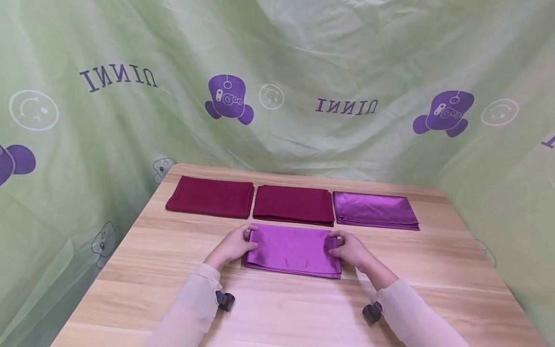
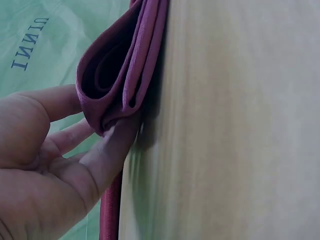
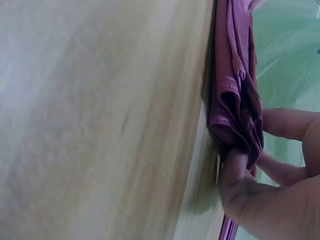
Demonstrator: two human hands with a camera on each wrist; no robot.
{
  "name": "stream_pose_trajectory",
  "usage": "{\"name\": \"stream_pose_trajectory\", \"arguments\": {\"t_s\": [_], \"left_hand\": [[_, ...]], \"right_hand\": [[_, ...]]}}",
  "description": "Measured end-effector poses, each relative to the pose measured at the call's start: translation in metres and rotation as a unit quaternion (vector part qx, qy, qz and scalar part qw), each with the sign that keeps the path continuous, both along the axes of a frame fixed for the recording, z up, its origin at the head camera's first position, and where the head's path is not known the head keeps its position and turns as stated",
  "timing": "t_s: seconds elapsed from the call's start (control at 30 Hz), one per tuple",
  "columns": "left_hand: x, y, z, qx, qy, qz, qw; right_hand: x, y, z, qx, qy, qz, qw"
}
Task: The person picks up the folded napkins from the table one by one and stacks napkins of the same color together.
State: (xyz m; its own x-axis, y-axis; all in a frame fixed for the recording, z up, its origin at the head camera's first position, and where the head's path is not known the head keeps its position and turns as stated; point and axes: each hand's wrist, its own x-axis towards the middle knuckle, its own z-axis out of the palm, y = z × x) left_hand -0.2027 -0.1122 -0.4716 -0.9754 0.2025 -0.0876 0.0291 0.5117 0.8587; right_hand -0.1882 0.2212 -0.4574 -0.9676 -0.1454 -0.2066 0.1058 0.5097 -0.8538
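Observation:
A folded purple satin cloth (image 1: 292, 250) lies flat in front of the person, its layers stacked along the near edge. At its left edge the left hand (image 1: 234, 245) pinches the folds between thumb and fingers. The left wrist view shows this left hand (image 2: 65, 150) with a finger tucked under the looped layers of the cloth (image 2: 117, 70). The right hand (image 1: 353, 250) pinches the opposite edge. In the right wrist view, a fingertip of the right hand (image 3: 280, 180) goes beneath the bunched layers of the cloth (image 3: 235, 100).
Along the back of the wooden table (image 1: 173, 279) lie a dark red folded cloth (image 1: 212, 196), a second dark red folded cloth (image 1: 292, 203) and another purple satin cloth (image 1: 375, 209), side by side. Green printed fabric (image 1: 303, 58) hangs behind the table and at both sides.

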Motion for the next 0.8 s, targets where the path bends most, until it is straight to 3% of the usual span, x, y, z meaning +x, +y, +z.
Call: {"name": "stream_pose_trajectory", "arguments": {"t_s": [0.1, 0.23, 0.37, 0.53, 0.8], "left_hand": [[0.000, 0.001, 0.003, 0.022, -0.011, -0.001, 0.9997], [-0.001, 0.002, 0.005, 0.047, -0.021, -0.003, 0.9987], [-0.001, 0.002, 0.008, 0.077, -0.023, -0.011, 0.9967], [-0.001, 0.002, 0.014, 0.132, -0.024, -0.029, 0.9906], [-0.005, 0.007, 0.022, 0.164, -0.011, -0.037, 0.9858]], "right_hand": [[0.001, -0.002, 0.001, 0.045, 0.016, 0.002, 0.9988], [0.003, -0.005, 0.002, 0.049, 0.025, -0.001, 0.9985], [0.004, -0.004, 0.002, -0.016, 0.010, -0.018, 0.9997], [0.003, -0.001, 0.005, -0.107, -0.004, -0.027, 0.9939], [0.000, 0.010, 0.013, -0.131, -0.006, -0.028, 0.9910]]}}
